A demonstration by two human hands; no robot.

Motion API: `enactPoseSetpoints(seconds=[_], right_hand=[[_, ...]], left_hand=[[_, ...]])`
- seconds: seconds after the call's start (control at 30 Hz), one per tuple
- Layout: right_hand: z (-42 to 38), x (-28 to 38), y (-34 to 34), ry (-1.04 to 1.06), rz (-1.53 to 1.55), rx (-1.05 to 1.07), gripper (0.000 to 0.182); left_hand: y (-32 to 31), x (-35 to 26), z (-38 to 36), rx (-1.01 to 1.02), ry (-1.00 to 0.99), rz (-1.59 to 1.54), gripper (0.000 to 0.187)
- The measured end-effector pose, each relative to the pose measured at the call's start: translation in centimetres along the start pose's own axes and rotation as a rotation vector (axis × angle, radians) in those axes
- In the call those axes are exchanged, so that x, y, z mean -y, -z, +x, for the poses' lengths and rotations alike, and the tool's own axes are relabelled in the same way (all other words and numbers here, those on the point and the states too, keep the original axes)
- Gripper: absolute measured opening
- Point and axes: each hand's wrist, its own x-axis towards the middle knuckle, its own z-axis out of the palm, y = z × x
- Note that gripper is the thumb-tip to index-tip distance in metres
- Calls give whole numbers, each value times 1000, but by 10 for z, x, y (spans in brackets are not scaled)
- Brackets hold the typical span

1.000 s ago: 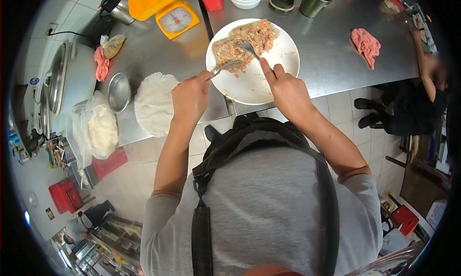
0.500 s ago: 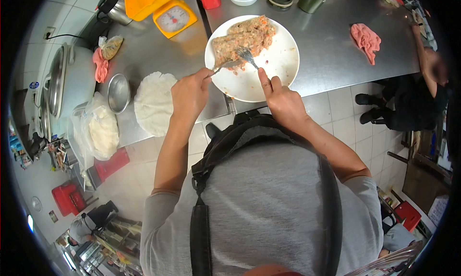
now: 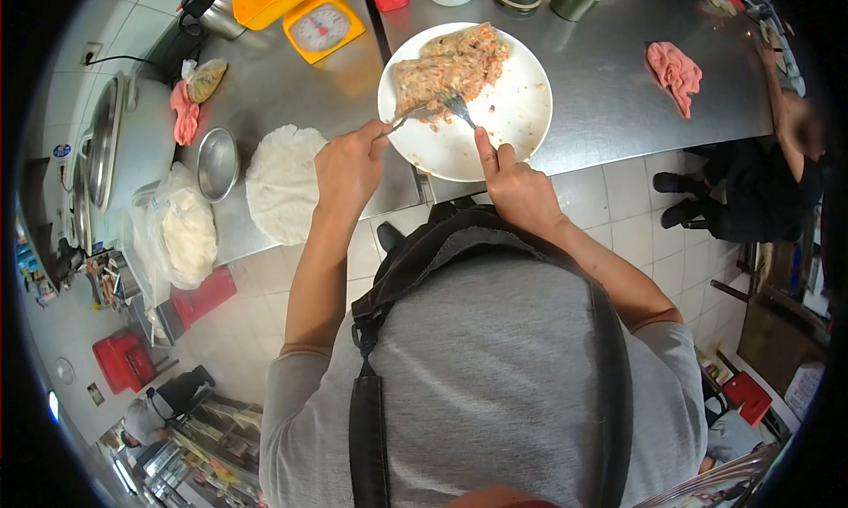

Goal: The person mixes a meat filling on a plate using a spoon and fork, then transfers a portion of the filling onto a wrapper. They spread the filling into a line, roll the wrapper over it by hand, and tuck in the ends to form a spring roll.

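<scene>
From my remote post: L hand [image 3: 351, 168] clamped on spoon [image 3: 417, 114], R hand [image 3: 523, 190] on fork [image 3: 460, 109]. Meat mix [image 3: 442, 73] on white plate [image 3: 521, 126], ahead of & betw. both, long axis slanting near-L to far-R; neither hand clearly nearer.

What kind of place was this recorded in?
Probably a commercial kitchen: long stainless steel worktops, a yellow dial scale, and a large white plate of what looks like minced filling.
</scene>
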Motion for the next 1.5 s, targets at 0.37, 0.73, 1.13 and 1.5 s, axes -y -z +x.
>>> enactPoseSetpoints(seconds=[0.37, 0.73, 1.13, 1.5], right_hand=[[-4, -1, -12, 17, 19, 23, 71], [-3, -3, 5, 7, 43, 51, 64], [-14, -2, 7, -16, 151, 156, 64], [-26, -59, 106, -92, 328, 374, 60]], left_hand=[[-2, 5, 0, -17, -13, 9, 14], [16, 8, -9, -34, -10, 41, 18], [0, -13, 0, -180, -300, 176, 32], [-12, -2, -46, -73, -261, 75, 48]])
